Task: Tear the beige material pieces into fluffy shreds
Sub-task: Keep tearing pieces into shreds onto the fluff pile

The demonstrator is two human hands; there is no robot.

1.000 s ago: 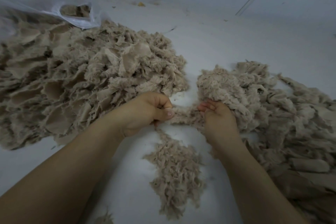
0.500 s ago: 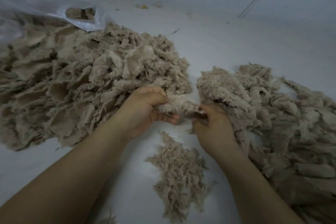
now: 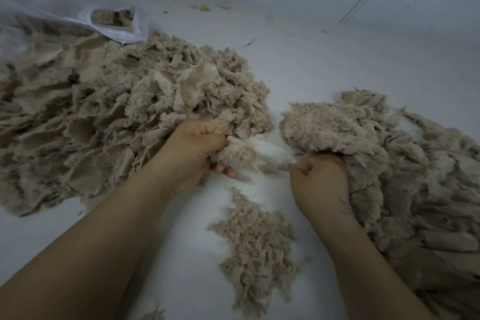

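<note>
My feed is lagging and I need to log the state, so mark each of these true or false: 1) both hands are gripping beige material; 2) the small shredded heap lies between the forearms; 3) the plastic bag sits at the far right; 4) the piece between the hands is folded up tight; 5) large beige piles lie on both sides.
1) True: the left hand and right hand each grip an end of the beige piece.
2) True: the small shredded heap lies between the forearms.
3) False: the plastic bag is at the far left.
4) False: it is stretched out thin and wispy between the hands.
5) True: left pile, right pile.
</note>
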